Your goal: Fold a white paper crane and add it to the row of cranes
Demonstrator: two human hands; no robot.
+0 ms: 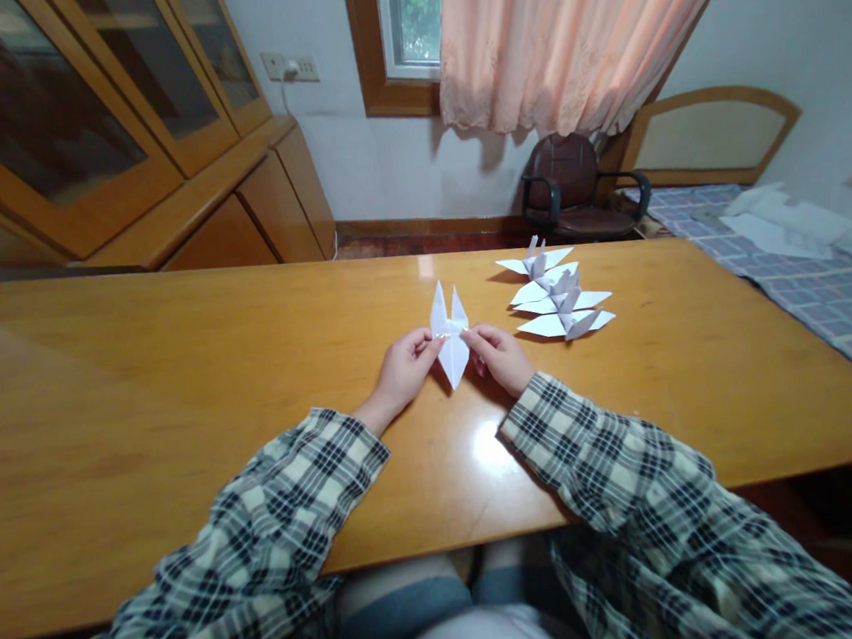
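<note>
A piece of folded white origami paper is held between my two hands, just above the table. Two narrow points stick up at its far end, and one broader point faces me. My left hand pinches its left edge with thumb and fingers. On the opposite edge, my right hand grips it the same way, thumb on top. To the right of my right hand, several finished white paper cranes sit in a row with their wings spread.
The wooden table spans the view. Behind it are a glass-door cabinet on the left, a dark office chair and a pink curtain. A bed with a checked cover adjoins the right side.
</note>
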